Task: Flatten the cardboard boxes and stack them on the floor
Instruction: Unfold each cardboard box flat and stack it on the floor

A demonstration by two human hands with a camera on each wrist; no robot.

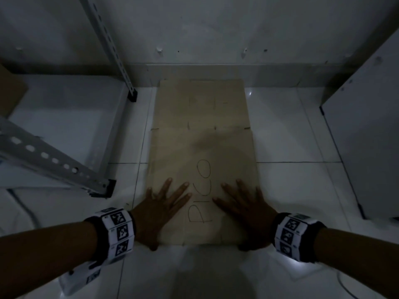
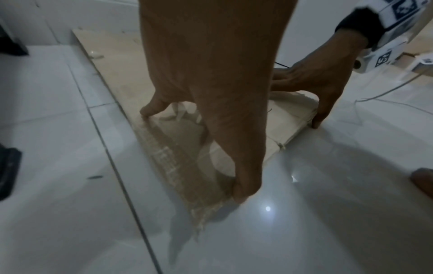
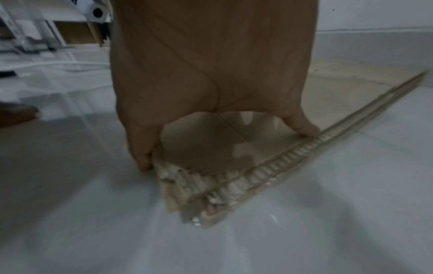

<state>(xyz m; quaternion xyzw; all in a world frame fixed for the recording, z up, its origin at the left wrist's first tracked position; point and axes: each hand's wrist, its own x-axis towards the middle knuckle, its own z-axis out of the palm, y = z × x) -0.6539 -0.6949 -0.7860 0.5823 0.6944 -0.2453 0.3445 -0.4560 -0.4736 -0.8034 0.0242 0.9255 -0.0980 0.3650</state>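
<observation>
A flattened brown cardboard box [image 1: 200,126] with "PICO" handwritten on it lies on the white tiled floor and reaches to the wall. My left hand [image 1: 162,210] and right hand [image 1: 244,210] rest flat on its near end, fingers spread and straight. Both thumbs reach the near edge. In the left wrist view my left hand [image 2: 211,92] spans the near left corner of the cardboard [image 2: 121,77], with the right hand [image 2: 316,77] beyond. The right wrist view has my right hand [image 3: 211,74] over the near right corner, where layered corrugated edges [image 3: 257,166] lie stacked.
A perforated metal rack stands at left, with one leg [image 1: 131,96] by the cardboard's far left corner and another foot [image 1: 103,186] near my left hand. A white cabinet [image 1: 362,137] stands at right. A cable [image 1: 354,288] lies on the floor at lower right.
</observation>
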